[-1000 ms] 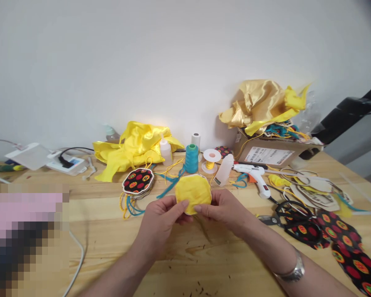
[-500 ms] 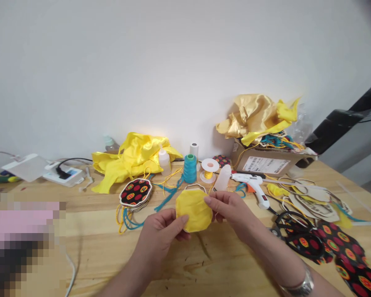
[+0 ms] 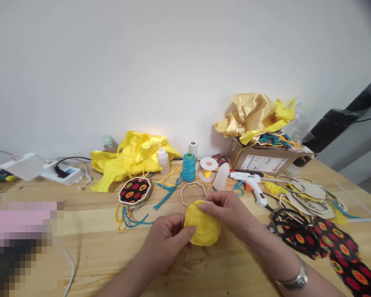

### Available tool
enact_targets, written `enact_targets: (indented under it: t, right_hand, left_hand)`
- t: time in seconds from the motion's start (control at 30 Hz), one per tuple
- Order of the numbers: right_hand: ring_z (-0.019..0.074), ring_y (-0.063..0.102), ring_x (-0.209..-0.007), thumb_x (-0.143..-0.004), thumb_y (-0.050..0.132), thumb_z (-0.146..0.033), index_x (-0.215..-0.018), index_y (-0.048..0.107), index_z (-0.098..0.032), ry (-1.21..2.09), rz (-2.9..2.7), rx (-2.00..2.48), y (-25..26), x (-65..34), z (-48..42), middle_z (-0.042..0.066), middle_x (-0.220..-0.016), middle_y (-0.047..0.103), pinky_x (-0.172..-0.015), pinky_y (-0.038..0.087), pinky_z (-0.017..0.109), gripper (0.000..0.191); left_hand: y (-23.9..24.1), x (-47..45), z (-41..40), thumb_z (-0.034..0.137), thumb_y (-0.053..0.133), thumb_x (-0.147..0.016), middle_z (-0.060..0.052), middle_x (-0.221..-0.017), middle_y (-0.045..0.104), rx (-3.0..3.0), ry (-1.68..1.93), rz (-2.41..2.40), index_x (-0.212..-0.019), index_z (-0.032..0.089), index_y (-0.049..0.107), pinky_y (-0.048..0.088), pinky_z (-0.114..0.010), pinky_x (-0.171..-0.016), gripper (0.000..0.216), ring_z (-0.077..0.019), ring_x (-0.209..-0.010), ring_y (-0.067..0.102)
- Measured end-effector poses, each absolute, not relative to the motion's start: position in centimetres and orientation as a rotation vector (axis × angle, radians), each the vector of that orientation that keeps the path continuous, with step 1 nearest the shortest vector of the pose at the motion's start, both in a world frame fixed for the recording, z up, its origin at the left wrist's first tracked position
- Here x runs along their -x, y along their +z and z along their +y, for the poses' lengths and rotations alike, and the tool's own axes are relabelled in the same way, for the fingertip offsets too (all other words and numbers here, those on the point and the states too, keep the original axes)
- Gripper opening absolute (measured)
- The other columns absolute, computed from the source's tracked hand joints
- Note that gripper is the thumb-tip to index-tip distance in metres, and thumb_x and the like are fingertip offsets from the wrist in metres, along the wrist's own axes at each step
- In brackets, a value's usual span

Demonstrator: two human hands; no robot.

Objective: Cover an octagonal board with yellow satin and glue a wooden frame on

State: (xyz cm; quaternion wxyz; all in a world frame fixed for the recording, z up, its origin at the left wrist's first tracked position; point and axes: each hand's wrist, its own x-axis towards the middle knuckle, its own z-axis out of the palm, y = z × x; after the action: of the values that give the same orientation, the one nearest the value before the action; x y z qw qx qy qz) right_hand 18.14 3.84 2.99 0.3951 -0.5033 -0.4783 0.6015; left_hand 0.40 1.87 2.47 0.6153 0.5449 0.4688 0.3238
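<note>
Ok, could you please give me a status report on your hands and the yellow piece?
Left hand and right hand both pinching the yellow fabric disc. Thin oval frame on the table just behind.

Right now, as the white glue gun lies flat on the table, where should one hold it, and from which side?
Grip the glue gun by its handle, below the orange trigger, coming from above on the near side. The handle slants toward the person, while the barrel end lies close to the translucent bottle. The right hand, holding the yellow disc, is nearer.
</note>
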Motion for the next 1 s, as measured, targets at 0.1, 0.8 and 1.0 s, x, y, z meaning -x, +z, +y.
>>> enact_targets:
  t: [0.1, 0.8, 1.0]
  right_hand:
    - [0.0089, 0.051, -0.050, -0.062, 0.076, -0.043, -0.066, 0.067, -0.014, 1.519, -1.169, 1.263, 2.88, -18.01, 3.89, -0.001, -0.059, 0.063, -0.049, 0.039, 0.021, 0.031]
    - [0.0133, 0.050, -0.057, -0.081, 0.052, -0.056, -0.069, 0.067, -0.014, 1.057, -1.178, 1.196, 2.20, -17.94, 3.98, 0.003, -0.060, 0.058, -0.056, 0.039, 0.026, 0.046]
    - [0.0179, 0.058, -0.075, -0.080, 0.058, -0.052, -0.089, 0.068, -0.019, 0.985, -1.417, 1.103, 3.05, -18.27, 3.37, 0.005, -0.081, 0.067, -0.068, 0.044, 0.030, 0.035]
  left_hand:
    - [2.66, -0.33, 1.90, 0.037, 0.066, -0.074, -0.003, -0.073, 0.071, -1.197, 0.787, 0.955, -0.078, 0.016, 0.072, 0.049, -0.024, -0.066, 0.022, -0.0178, -0.071, 0.063]
    - [2.39, -0.43, 2.14, 0.030, 0.071, -0.067, 0.000, -0.078, 0.074, -1.168, 0.958, 1.096, -0.081, 0.020, 0.075, 0.050, -0.026, -0.073, 0.017, -0.0219, -0.081, 0.066]
    - [1.72, -0.10, 2.22, 0.030, 0.069, -0.070, -0.002, -0.084, 0.075, -1.220, 0.985, 1.146, -0.087, 0.022, 0.074, 0.050, -0.026, -0.070, 0.019, -0.0225, -0.081, 0.066]
